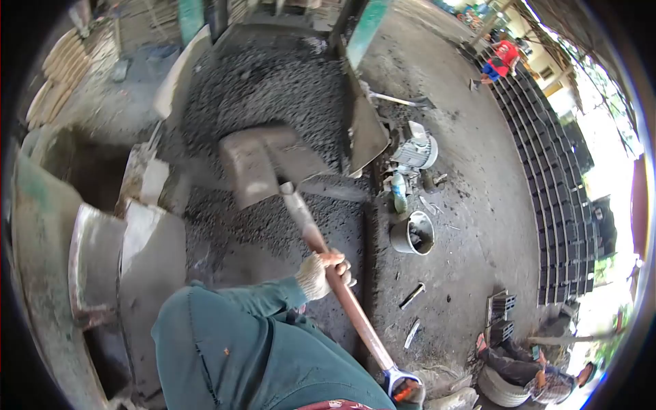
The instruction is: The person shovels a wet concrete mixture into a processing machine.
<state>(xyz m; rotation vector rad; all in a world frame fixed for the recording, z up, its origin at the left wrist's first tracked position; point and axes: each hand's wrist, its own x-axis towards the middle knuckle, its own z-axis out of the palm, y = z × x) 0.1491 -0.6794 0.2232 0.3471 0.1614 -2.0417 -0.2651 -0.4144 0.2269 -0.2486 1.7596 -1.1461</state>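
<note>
1. Head view, risks:
   - The left hand (321, 273), in a pale glove, has its fingers clamped round the shaft of the shovel (256, 164). The blade is raised over the dark gravel heap (273, 82).
   - The right hand is hidden at the blue end grip, so I cannot tell its hold. If that end is loose, the blade could roll and dump its load short.
   - A wide swing to the right could strike the bucket (413, 234), the bottle (400, 193) or the motor (418, 152), all just beside the heap.
   - Metal pieces (412, 295) lying near the feet could trip a step backward.

2. Head view, surface and room:
   - The concrete floor (478, 205) is grey and dusty.
   - Rows of dark blocks (553, 171) cover the right side.
   - A person in red (504, 56) bends far off, and another person (540, 379) sits at lower right.
   - A grey metal hopper (123, 253) stands to the left.
</note>
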